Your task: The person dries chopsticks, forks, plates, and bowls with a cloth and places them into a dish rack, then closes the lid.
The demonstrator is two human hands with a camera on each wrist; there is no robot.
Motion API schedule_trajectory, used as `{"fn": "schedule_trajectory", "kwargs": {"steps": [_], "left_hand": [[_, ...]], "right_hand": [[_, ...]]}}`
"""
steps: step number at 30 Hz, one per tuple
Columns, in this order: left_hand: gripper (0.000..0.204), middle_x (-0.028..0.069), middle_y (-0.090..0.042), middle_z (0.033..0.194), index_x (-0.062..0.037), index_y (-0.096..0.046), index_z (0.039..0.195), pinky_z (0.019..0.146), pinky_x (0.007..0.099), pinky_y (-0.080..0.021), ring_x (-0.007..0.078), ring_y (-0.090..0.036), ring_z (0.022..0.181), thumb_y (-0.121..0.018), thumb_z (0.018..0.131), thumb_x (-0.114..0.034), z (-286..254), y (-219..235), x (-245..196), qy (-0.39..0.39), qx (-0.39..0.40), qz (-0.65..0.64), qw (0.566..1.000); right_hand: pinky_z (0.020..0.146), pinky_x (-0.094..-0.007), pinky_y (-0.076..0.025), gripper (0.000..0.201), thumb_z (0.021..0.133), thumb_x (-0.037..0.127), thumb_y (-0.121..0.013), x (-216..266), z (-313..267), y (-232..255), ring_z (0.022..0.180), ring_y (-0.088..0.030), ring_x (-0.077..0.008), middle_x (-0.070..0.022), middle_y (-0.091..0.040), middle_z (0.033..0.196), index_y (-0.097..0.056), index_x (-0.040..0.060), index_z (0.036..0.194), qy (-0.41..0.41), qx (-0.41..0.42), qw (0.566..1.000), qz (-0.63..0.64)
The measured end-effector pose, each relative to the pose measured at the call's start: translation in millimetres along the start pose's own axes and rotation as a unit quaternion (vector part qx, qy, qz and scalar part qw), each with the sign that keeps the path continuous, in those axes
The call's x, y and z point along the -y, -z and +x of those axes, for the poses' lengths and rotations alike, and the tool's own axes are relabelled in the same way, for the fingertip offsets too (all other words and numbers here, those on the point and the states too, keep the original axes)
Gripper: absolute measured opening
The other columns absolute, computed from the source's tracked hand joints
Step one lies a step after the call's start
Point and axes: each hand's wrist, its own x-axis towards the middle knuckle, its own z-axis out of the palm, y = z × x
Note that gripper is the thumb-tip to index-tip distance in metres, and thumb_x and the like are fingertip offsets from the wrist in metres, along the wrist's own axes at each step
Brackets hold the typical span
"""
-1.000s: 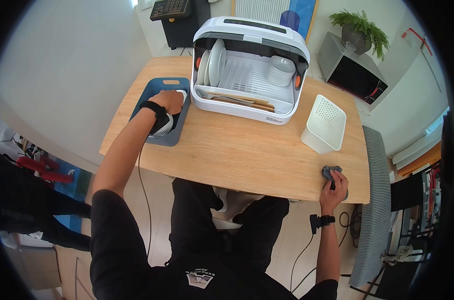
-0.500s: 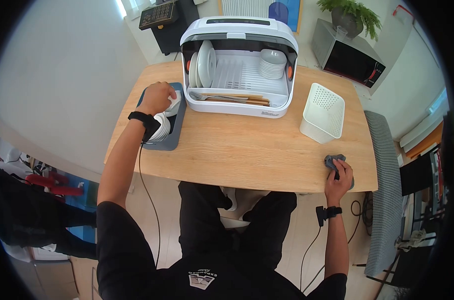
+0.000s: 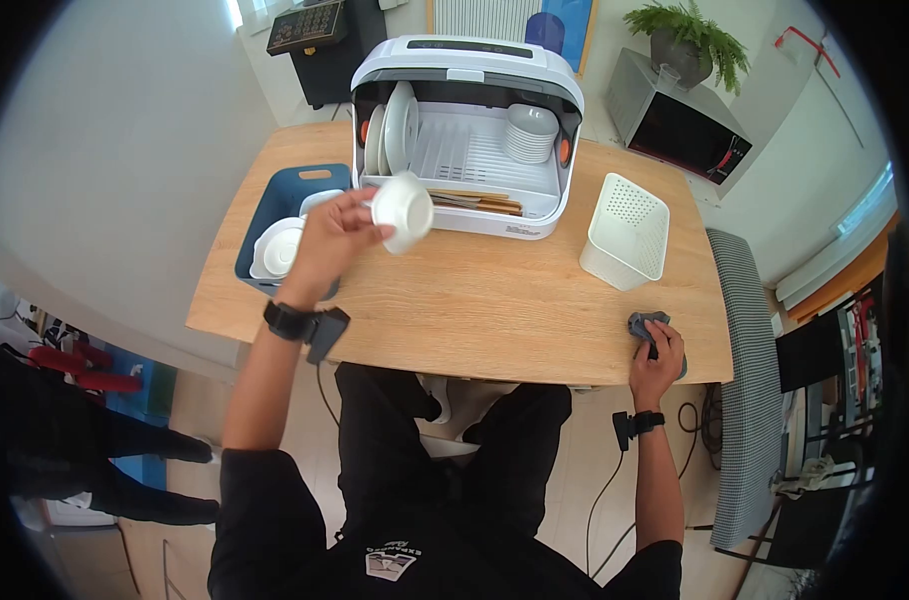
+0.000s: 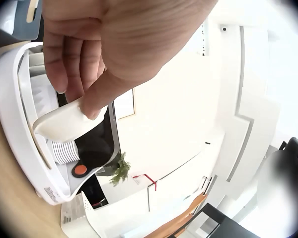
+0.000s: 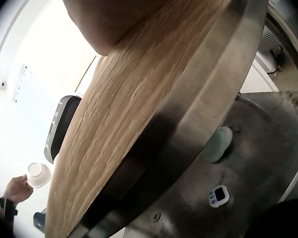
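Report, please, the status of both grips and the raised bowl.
Left grip pinches white bowl above table. Right grip rests on grey item. Open dish cabinet: no obstruction seen.

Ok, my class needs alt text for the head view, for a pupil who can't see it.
A person's left hand holds a white bowl above a wooden table, near a blue bin of white dishes. The right hand rests on a small grey object. An open dish cabinet and a white basket share the table.
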Motion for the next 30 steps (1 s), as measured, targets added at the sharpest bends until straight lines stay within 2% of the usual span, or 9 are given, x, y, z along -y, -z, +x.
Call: {"fn": "schedule_trajectory", "kwargs": {"steps": [3, 6, 10, 12, 16, 19, 21, 25, 30], "left_hand": [[0.042, 0.0106, -0.074, 0.108, 0.0052, -0.062, 0.126, 0.084, 0.0243, -0.056, 0.0113, -0.07, 0.093, -0.075, 0.087, 0.001, -43, -41, 25, 0.072, 0.026, -0.139, 0.987], [0.038, 0.0107, -0.073, 0.11, 0.0047, -0.063, 0.125, 0.085, 0.0246, -0.056, 0.0117, -0.069, 0.095, -0.074, 0.089, -0.001, -70, -74, 64, 0.078, 0.029, -0.225, 0.971], [0.036, 0.0102, -0.073, 0.109, 0.0054, -0.063, 0.126, 0.086, 0.0249, -0.055, 0.0116, -0.068, 0.095, -0.072, 0.091, -0.001, -90, -112, 80, 0.093, 0.013, -0.239, 0.967], [0.034, 0.0101, -0.072, 0.109, 0.0061, -0.062, 0.126, 0.087, 0.025, -0.055, 0.0112, -0.068, 0.094, -0.069, 0.093, -0.001, -90, -126, 89, 0.044, 0.029, -0.237, 0.97], [0.035, 0.0101, -0.072, 0.11, 0.0065, -0.061, 0.128, 0.087, 0.0254, -0.054, 0.0109, -0.067, 0.095, -0.068, 0.095, -0.002, -89, -140, 101, -0.014, 0.057, -0.237, 0.97], [0.035, 0.0097, -0.072, 0.111, 0.0059, -0.062, 0.128, 0.088, 0.0254, -0.054, 0.0109, -0.067, 0.097, -0.069, 0.094, -0.003, -91, -145, 106, -0.005, 0.075, -0.247, 0.966], [0.035, 0.0094, -0.071, 0.111, 0.0055, -0.063, 0.127, 0.088, 0.0254, -0.053, 0.0109, -0.066, 0.098, -0.069, 0.094, -0.003, -94, -143, 103, -0.003, 0.076, -0.236, 0.969], [0.034, 0.0086, -0.071, 0.111, 0.0046, -0.065, 0.126, 0.088, 0.0253, -0.053, 0.0109, -0.066, 0.099, -0.07, 0.093, -0.003, -94, -133, 108, -0.016, 0.085, -0.23, 0.969], [0.032, 0.0081, -0.071, 0.112, 0.0055, -0.066, 0.124, 0.088, 0.0254, -0.053, 0.0102, -0.066, 0.099, -0.07, 0.093, -0.002, -94, -135, 113, -0.014, 0.084, -0.301, 0.95]], "right_hand": [[0.089, -0.0403, -0.051, 0.037, 0.072, -0.012, -0.064, 0, 3, 2, 0.102, -0.064, -0.0316, -0.011, -0.067, 0.107, -0.074, 0.0078, 0.103, 0.004, 0.001, 1.0, -0.003], [0.089, -0.039, -0.052, 0.035, 0.073, -0.011, -0.065, 1, 5, 2, 0.1, -0.065, -0.0316, -0.0116, -0.068, 0.106, -0.073, 0.0072, 0.102, 0.009, 0.018, 1.0, 0.0], [0.09, -0.0356, -0.052, 0.031, 0.076, -0.01, -0.066, 7, 25, 3, 0.101, -0.067, -0.0282, -0.0116, -0.069, 0.107, -0.072, 0.0047, 0.104, -0.067, 0.084, 0.989, 0.098], [0.09, -0.0344, -0.052, 0.03, 0.077, -0.009, -0.066, 21, 36, 5, 0.101, -0.067, -0.027, -0.0117, -0.069, 0.106, -0.071, 0.0037, 0.104, -0.084, 0.108, 0.981, 0.14], [0.09, -0.0343, -0.051, 0.03, 0.077, -0.011, -0.063, 96, 39, -1, 0.1, -0.066, -0.0282, -0.0132, -0.067, 0.104, -0.07, 0.0026, 0.104, 0.009, 0.13, 0.967, 0.218], [0.086, -0.0369, -0.052, 0.038, 0.075, -0.012, -0.063, 151, 35, -4, 0.098, -0.064, -0.0316, -0.0138, -0.065, 0.105, -0.071, 0.0056, 0.108, 0.097, 0.179, 0.95, 0.235], [0.087, -0.0348, -0.05, 0.041, 0.075, -0.014, -0.062, 179, 32, -6, 0.099, -0.063, -0.0293, -0.0129, -0.062, 0.105, -0.072, 0.0048, 0.11, 0.12, 0.199, 0.945, 0.231], [0.087, -0.033, -0.049, 0.047, 0.074, -0.018, -0.061, 191, 35, -17, 0.097, -0.061, -0.0265, -0.0116, -0.059, 0.105, -0.074, 0.0058, 0.113, 0.175, 0.213, 0.933, 0.231], [0.086, -0.0331, -0.049, 0.045, 0.075, -0.017, -0.061, 182, 47, -23, 0.097, -0.061, -0.0266, -0.0119, -0.059, 0.106, -0.074, 0.0053, 0.112, 0.166, 0.2, 0.944, 0.203]]}}
